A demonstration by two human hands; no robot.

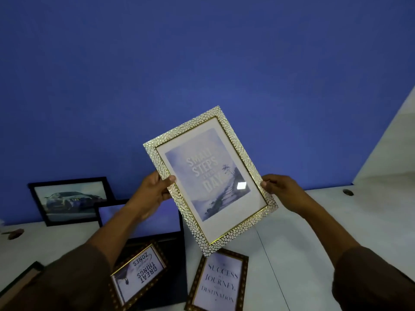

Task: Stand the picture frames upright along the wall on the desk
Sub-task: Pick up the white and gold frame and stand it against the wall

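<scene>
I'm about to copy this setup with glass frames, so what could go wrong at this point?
1. The white frame is held in the air, tilted, only by its side edges between the left hand and right hand; a slip might drop it onto the Success frame lying flat below.
2. The car frame already leans on the wall; a bump while placing could topple it.

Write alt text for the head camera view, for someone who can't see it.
Two bare hands, left hand and right hand, hold a white-and-gold pebble-textured picture frame tilted in the air before a blue wall. A black-framed car photo stands against that wall on the white desk, and two dark gold-trimmed quote frames lie flat.
</scene>
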